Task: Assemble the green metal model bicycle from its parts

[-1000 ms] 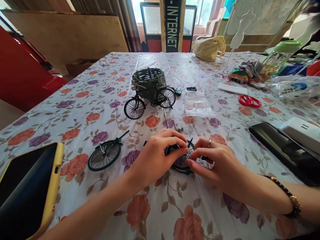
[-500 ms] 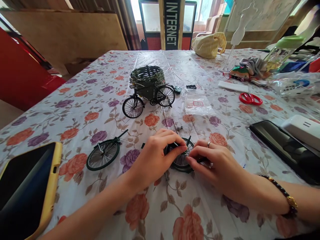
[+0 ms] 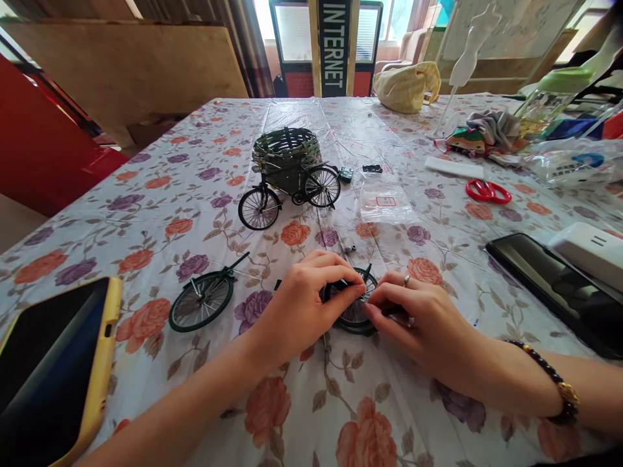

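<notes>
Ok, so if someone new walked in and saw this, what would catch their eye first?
Probably the miniature green bicycle with its woven basket, standing mid-table on the floral tablecloth. Nearer the camera, the left hand and right hand grip a small spoked wheel, with a second model wheel lying to their left. Red-handled scissors at the right and a phone in a yellow case at the near left also stand out.

This looks like an informal craft room in a shop or shared space, though the exact kind cannot be told. A table (image 3: 160,214) under a floral cloth holds red-handled scissors (image 3: 487,192) and a miniature bicycle model (image 3: 287,181), and an "INTERNET" sign (image 3: 334,48) stands before curtained windows (image 3: 253,45).
</notes>
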A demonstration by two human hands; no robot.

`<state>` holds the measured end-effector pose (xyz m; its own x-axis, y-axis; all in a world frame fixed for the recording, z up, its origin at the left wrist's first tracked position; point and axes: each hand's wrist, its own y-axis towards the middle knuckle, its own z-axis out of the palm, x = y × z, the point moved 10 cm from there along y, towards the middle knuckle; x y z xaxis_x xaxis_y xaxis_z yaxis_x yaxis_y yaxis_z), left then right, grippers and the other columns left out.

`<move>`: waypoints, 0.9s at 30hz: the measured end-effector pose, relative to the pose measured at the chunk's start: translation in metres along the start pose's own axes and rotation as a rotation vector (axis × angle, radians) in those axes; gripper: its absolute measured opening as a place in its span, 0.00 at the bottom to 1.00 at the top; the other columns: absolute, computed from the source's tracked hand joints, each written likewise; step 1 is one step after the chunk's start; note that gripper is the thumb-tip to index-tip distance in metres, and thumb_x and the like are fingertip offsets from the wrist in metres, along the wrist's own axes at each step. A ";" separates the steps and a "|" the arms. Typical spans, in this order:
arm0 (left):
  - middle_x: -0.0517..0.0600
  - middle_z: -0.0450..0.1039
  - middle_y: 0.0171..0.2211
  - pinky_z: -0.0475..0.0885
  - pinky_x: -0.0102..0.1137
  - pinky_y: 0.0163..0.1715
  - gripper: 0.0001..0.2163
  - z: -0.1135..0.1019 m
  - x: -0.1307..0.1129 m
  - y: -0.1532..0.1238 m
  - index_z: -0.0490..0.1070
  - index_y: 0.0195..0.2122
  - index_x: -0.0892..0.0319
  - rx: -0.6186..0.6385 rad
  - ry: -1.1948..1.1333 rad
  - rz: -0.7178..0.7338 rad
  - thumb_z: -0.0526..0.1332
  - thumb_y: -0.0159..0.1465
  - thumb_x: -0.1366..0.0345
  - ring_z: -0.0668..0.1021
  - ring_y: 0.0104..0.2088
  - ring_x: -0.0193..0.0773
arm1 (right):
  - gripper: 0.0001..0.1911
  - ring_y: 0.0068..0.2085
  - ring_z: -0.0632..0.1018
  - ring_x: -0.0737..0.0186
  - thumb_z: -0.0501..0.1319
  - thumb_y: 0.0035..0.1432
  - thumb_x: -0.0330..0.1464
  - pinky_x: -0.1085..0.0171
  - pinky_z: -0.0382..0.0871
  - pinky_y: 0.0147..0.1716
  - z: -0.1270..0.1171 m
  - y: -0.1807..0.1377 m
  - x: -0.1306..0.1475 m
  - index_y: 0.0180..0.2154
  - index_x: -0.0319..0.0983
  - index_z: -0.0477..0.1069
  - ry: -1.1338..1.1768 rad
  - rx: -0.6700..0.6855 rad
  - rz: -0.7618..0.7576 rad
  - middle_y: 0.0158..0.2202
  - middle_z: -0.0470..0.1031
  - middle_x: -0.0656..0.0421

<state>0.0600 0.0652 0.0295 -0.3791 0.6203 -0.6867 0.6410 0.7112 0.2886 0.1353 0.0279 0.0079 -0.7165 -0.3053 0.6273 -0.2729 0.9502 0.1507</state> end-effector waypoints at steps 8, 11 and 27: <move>0.49 0.72 0.33 0.66 0.29 0.40 0.05 0.000 -0.001 0.003 0.73 0.30 0.60 0.013 -0.023 0.025 0.58 0.58 0.67 0.72 0.37 0.34 | 0.06 0.27 0.66 0.72 0.54 0.55 0.29 0.70 0.60 0.28 -0.001 0.000 0.000 0.28 0.36 0.67 0.025 -0.019 -0.012 0.27 0.65 0.61; 0.49 0.72 0.33 0.66 0.29 0.41 0.05 0.000 0.002 0.003 0.74 0.30 0.60 0.031 -0.035 -0.011 0.59 0.57 0.67 0.72 0.37 0.34 | 0.05 0.28 0.66 0.72 0.54 0.55 0.29 0.71 0.60 0.29 -0.001 0.000 0.001 0.28 0.36 0.67 0.033 -0.032 -0.024 0.28 0.65 0.60; 0.48 0.73 0.32 0.67 0.28 0.39 0.04 -0.001 0.004 0.003 0.74 0.29 0.60 0.036 -0.064 -0.017 0.60 0.56 0.67 0.73 0.36 0.33 | 0.05 0.28 0.66 0.71 0.54 0.55 0.29 0.69 0.59 0.29 -0.003 -0.001 0.000 0.28 0.36 0.67 0.019 -0.049 -0.016 0.28 0.65 0.60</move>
<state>0.0600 0.0697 0.0281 -0.3474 0.5849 -0.7330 0.6588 0.7085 0.2530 0.1375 0.0269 0.0101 -0.6998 -0.3194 0.6390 -0.2519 0.9473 0.1977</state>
